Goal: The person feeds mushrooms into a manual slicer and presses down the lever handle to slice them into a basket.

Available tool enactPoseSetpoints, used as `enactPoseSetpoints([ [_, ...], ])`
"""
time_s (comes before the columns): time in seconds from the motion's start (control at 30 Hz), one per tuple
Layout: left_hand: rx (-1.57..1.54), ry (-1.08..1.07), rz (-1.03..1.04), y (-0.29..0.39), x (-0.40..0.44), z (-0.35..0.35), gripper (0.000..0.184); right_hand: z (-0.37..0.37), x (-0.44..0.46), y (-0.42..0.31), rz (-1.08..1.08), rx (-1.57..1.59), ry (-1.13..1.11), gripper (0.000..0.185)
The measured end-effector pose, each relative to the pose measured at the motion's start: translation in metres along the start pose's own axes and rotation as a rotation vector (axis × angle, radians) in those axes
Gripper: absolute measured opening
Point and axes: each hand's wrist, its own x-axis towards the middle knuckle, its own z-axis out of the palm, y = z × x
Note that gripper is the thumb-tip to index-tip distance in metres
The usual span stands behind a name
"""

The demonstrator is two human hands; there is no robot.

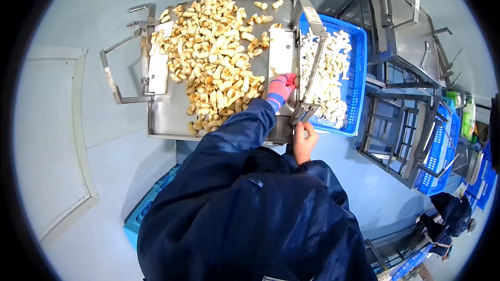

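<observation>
My left hand (pixel 281 87), in a pink and blue striped glove, is closed over a white board (pixel 282 52), against a metal slicer frame (pixel 314 67). Its fingers hide what they hold, if anything. At the near end of that frame, my bare right hand (pixel 304 144) is closed around the handle end, with the fingers partly hidden. Whole pale mushrooms (pixel 219 57) with brown patches lie heaped on a steel tray table (pixel 169 117) left of my left hand. Beyond the frame, white sliced pieces (pixel 330 73) lie in a blue basket (pixel 358 67).
A second metal frame (pixel 127 57) is mounted at the table's left edge. Steel stands (pixel 411 31) and more blue baskets (pixel 442 151) are on the right. A turquoise crate (pixel 138 213) sits on the floor at left. Another person (pixel 450 218) is at lower right.
</observation>
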Motion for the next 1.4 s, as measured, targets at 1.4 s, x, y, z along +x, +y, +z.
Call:
enactPoseSetpoints([
  [1.4,0.651,0.108,0.016,0.05,0.022,-0.005,0.033,-0.011,0.004,-0.034,-0.007,-0.019,0.0,0.016],
])
